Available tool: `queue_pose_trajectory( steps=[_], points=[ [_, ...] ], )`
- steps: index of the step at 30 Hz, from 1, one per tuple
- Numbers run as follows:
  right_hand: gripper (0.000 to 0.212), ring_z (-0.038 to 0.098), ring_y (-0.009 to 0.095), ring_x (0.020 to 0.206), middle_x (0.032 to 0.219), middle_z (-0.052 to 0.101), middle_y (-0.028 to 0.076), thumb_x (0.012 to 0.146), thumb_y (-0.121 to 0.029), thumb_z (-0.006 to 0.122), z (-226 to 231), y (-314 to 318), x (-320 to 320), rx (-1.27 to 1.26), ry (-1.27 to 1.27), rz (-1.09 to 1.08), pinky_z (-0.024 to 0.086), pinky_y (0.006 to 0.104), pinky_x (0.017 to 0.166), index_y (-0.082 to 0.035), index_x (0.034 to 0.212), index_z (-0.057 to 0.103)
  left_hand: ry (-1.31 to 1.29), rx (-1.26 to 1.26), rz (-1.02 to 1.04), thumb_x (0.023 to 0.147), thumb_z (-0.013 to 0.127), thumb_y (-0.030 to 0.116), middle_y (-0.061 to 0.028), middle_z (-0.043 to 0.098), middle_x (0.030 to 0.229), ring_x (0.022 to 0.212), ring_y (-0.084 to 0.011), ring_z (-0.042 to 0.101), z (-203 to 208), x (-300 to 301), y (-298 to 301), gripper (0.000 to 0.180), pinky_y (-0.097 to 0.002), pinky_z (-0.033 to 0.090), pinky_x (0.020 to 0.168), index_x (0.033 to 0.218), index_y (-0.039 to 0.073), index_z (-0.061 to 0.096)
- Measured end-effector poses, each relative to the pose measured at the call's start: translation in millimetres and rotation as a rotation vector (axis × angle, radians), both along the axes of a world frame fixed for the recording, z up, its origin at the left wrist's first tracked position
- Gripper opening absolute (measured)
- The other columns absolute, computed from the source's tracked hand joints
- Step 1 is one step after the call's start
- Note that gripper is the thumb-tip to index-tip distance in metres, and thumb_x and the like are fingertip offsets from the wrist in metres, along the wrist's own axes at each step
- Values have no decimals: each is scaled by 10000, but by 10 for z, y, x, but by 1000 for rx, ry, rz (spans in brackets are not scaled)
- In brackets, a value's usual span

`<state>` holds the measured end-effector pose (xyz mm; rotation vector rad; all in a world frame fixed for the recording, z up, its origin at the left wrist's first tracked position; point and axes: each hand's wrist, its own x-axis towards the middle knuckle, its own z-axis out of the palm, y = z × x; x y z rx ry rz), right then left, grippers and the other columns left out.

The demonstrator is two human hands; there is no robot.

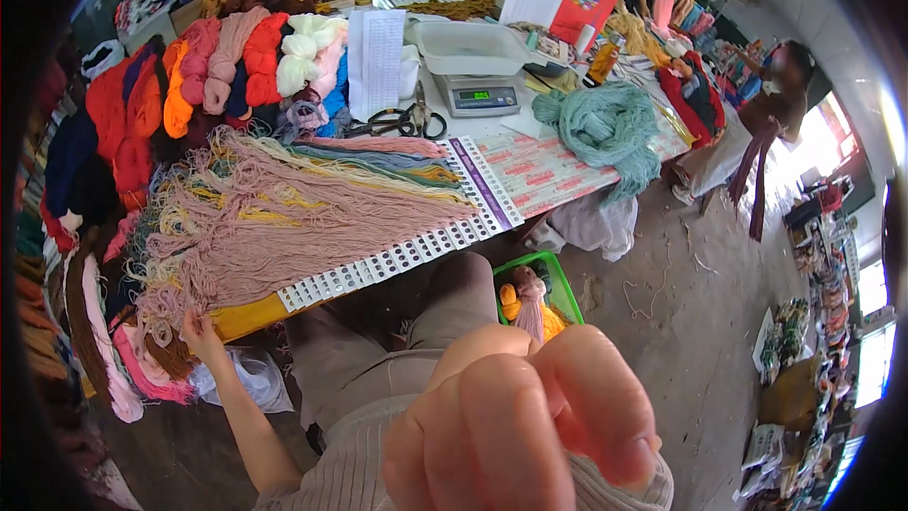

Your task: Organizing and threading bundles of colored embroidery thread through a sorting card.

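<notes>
Dusty-pink yarn strands (312,194) lie fanned across the table, over yellow, green and blue ones. Their right ends meet a white card strip with rows of holes (378,260). At the near left corner, my left hand (199,333) has its fingers closed on the loose ends of the dusty-pink yarn. My right hand (520,416) is raised very close to the view, in front of my lap, with its fingers curled and the thumb pressed in. Whatever it may hold is hidden. A second strip with a purple band (484,185) runs up the right side of the yarn.
Behind the strands are scissors (416,119), a digital scale (480,96) with a clear tub (470,45), and a teal yarn skein (605,132). Colourful skeins (265,57) pile up at left. A green basket (565,286) stands by my knee. Another person (780,95) is at right.
</notes>
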<state>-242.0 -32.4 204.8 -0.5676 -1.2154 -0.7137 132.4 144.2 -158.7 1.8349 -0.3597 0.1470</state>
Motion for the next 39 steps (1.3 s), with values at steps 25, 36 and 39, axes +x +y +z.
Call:
queue_pose_trajectory(
  steps=[25,36,39],
  points=[
    [376,492,187,525,824,499,100,906,-440,490,-1078,-6,251,121,737,-466,332,310,543,-73,980,468,-329,641,53,850,510,278,-186,620,840,823,-363,598,1462,836,99,255,-438,469,703,886,54,627],
    [364,556,233,700,818,554,170,833,-326,592,-1811,-228,14,-19,1078,-421,488,330,589,17,931,519,-297,535,432,754,656,299,-199,551,1195,1106,-340,526,2010,2693,1231,618,-388,409,948,1298,95,445],
    [336,558,229,739,843,562,171,836,-289,610,-1908,-203,-34,-30,1146,-425,494,340,628,17,944,521,-306,805,389,742,670,386,-186,560,1187,1086,-329,543,1896,2665,1086,700,-392,422,932,1348,183,384]
  ],
)
